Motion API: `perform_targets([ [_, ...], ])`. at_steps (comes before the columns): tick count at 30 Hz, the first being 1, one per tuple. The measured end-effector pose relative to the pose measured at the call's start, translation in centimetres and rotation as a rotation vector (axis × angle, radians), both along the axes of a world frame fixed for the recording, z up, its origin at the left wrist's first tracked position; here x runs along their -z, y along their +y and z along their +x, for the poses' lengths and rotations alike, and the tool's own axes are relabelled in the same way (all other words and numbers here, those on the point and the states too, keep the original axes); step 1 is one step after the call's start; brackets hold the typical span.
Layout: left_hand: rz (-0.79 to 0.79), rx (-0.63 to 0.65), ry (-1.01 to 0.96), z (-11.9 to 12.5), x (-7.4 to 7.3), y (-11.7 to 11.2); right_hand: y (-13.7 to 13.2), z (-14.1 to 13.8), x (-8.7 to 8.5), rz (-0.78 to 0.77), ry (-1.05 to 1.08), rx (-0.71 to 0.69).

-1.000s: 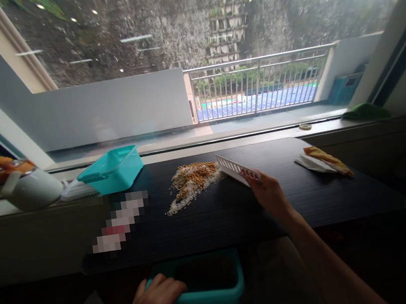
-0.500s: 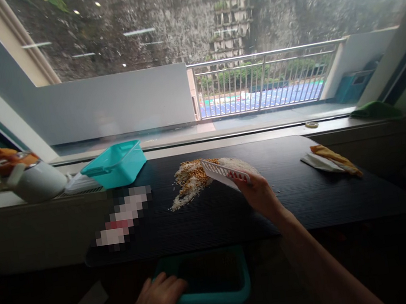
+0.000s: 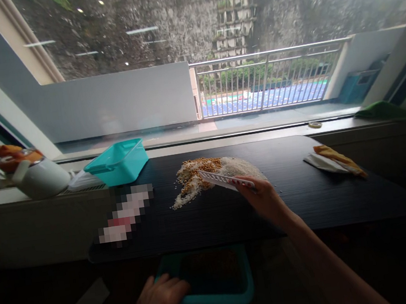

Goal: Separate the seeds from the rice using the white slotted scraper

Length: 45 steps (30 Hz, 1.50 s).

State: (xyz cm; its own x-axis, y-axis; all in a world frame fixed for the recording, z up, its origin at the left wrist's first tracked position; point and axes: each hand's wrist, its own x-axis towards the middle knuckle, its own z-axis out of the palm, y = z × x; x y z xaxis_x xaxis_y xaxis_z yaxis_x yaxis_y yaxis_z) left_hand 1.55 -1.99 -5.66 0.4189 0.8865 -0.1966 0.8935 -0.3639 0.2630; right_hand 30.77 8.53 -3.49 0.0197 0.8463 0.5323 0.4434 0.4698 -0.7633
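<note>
A pile of white rice-like grains [image 3: 241, 167] mixed with round golden, bean-like kernels [image 3: 204, 164] lies on the dark table [image 3: 205, 222]. My right hand [image 3: 264, 194] is closed on one end of a white slotted plastic piece [image 3: 225, 180] with red marks. That piece is tilted over the front of the pile, its far end at the kernels; whether it touches them I cannot tell. Below the table's front edge, my left hand [image 3: 163, 296] is closed over the left rim of a teal plastic bin [image 3: 223, 297]. What lies in the shadowed bin is hard to make out.
Another teal basket [image 3: 123, 163] stands at the table's back left. A blurred-out pink and white item [image 3: 127, 215] lies near the left edge. At the right are a yellow and white packet [image 3: 335, 162], and a green cloth-like item [image 3: 380, 111] on the sill. A grey pot [image 3: 42, 177] sits far left.
My right hand has lowered the slotted piece slightly toward the table, and it lies flatter. My left hand stays on the bin rim. The whole view has shifted a little.
</note>
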Motion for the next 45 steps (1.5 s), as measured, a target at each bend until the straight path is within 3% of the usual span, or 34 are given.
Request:
perform_targets([
  [9, 0.121, 0.098, -0.063, -0.4, -0.6, 0.3, -1.9, 1.6, -2.1, -0.11, 0.14, 0.054],
  [17, 0.105, 0.087, -0.065, -0.5, -0.8, 0.3, -1.6, 2.0, -2.1, -0.148, 0.122, -0.02],
  [25, 0.115, 0.089, -0.081, -0.2, -1.2, 0.2, -4.2, 4.4, -2.5, -0.166, 0.229, 0.176],
  [32, 0.105, 0.064, -0.093, -0.4, -1.7, -0.1, -5.6, 4.8, -1.3, -0.267, 0.32, 0.069],
  [39, 0.086, 0.027, -0.1, -1.0, -2.0, -0.2, -6.1, 4.3, -2.3, -0.352, 0.203, -0.252],
  [45, 0.079, -0.007, -0.123, -1.2, -1.9, -0.1, -4.4, 1.6, -2.4, -0.285, 0.312, -0.242],
])
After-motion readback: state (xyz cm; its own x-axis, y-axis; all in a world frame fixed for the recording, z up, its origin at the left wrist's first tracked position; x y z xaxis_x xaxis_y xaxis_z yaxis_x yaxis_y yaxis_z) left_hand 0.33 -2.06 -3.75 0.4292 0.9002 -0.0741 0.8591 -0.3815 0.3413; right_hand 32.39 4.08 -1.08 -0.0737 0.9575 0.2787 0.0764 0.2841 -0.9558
